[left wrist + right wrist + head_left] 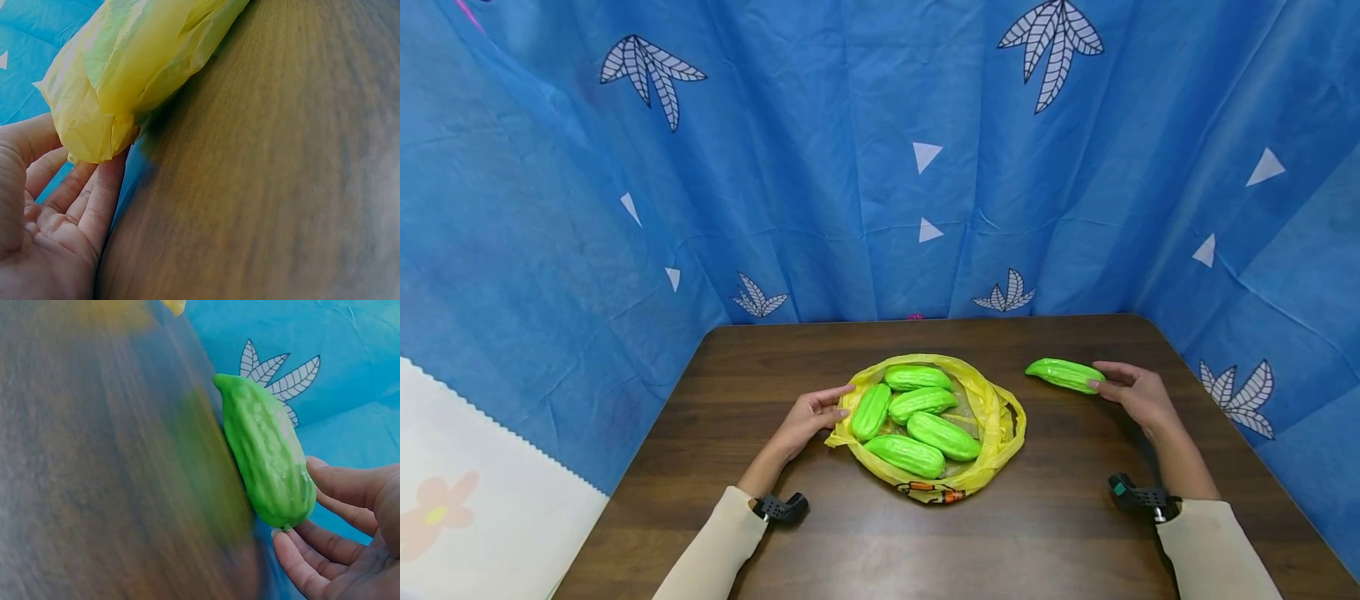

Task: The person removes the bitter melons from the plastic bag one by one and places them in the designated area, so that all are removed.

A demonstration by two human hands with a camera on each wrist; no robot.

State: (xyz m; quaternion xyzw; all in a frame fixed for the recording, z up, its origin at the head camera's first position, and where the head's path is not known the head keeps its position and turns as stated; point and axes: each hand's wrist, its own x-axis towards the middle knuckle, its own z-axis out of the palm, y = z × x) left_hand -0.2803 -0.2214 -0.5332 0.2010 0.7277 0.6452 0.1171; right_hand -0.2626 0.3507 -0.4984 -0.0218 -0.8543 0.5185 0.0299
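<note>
Head view: the yellow bag (996, 448) holds five green gourds (943, 436), left hand (810, 418) pinching it, right hand (1141, 393) a sixth gourd (1063, 375).

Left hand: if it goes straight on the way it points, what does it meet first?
The left hand would meet the yellow bag, which it touches. Past that side, probably the leftmost green vegetable, though depth is unclear.

The gourds (1063, 375) are bright green, the bag (981, 477) yellow, the table (925, 550) brown, the curtain (887, 100) blue with white leaves (1052, 83) and triangles (926, 156).
</note>
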